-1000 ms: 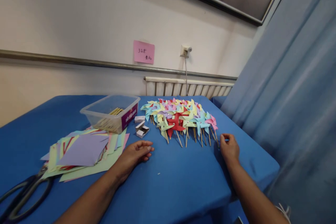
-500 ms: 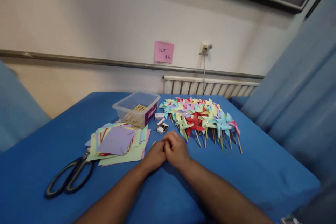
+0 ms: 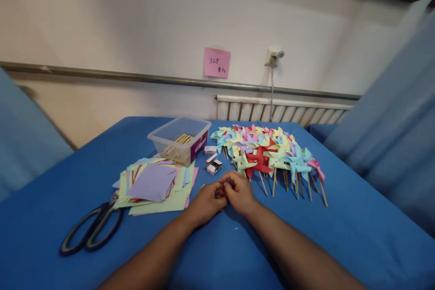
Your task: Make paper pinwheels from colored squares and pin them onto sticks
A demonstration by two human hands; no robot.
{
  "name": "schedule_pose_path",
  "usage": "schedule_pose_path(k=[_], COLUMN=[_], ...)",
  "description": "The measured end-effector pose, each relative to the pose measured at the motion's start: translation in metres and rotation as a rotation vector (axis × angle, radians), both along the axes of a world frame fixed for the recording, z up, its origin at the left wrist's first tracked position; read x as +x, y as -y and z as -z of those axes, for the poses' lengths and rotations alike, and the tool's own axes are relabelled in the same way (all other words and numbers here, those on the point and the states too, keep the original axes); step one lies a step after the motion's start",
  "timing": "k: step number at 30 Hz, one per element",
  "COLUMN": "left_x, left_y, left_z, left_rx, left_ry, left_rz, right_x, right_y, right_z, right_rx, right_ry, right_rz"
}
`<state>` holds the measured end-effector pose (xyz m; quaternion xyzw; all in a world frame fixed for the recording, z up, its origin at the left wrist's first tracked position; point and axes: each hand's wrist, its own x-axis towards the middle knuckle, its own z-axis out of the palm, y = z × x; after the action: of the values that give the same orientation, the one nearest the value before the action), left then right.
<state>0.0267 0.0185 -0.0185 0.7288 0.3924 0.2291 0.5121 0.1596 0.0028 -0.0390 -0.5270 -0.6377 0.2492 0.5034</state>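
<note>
My left hand (image 3: 209, 202) and my right hand (image 3: 239, 193) meet above the middle of the blue-covered table. Both have their fingers curled and pressed together, tips touching; whatever may be between them is hidden. Just beyond them stands an opened small box (image 3: 214, 165) with dark little pieces inside, and behind it a second small box (image 3: 210, 150). To the left lies a stack of coloured paper (image 3: 152, 182), a purple sheet on top. On the right, many paper pinwheels (image 3: 260, 161) on wooden sticks lie in a bunch.
Black-handled scissors (image 3: 91, 229) lie at the left, blades under the paper. A clear plastic tub (image 3: 179, 141) holding thin sticks stands behind the stack. A tiny pale scrap (image 3: 236, 228) is on the blue cloth (image 3: 210, 258). Blue curtains (image 3: 397, 136) hang at the sides.
My fingers have shifted against each other, with the left hand opening its curl slightly. The pale scrap on the cloth now shows. The whole view has moved a little.
</note>
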Motion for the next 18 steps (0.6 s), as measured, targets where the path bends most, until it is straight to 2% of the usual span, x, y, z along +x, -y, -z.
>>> schedule_pose_path(k=[3,6,8,11,13,15,18], left_x=[-0.005,-0.023,-0.043,-0.079,-0.100,-0.113,-0.121], left_y=[0.003,0.005,0.003,-0.001,-0.004,-0.007,-0.009], left_z=[-0.008,-0.020,-0.030,-0.039,-0.041,-0.038,-0.031], left_rx=[0.099,0.200,0.301,0.593,0.764,0.786,0.720], left_ry=[-0.121,-0.235,-0.370,-0.617,-0.724,-0.815,-0.853], left_rz=[-0.041,-0.110,-0.262,-0.484,-0.518,-0.547,-0.532], right_x=[0.000,0.000,-0.001,-0.004,-0.005,-0.007,-0.008], right_y=[0.002,0.005,0.006,0.007,0.008,0.009,0.012], right_z=[0.003,0.008,0.010,0.011,0.010,0.008,0.008], right_rx=[-0.088,-0.142,-0.168,-0.195,-0.198,-0.191,-0.179], right_ry=[-0.017,-0.004,0.006,0.024,0.043,0.067,0.101], right_rz=[-0.028,-0.092,-0.115,-0.141,-0.164,-0.193,-0.228])
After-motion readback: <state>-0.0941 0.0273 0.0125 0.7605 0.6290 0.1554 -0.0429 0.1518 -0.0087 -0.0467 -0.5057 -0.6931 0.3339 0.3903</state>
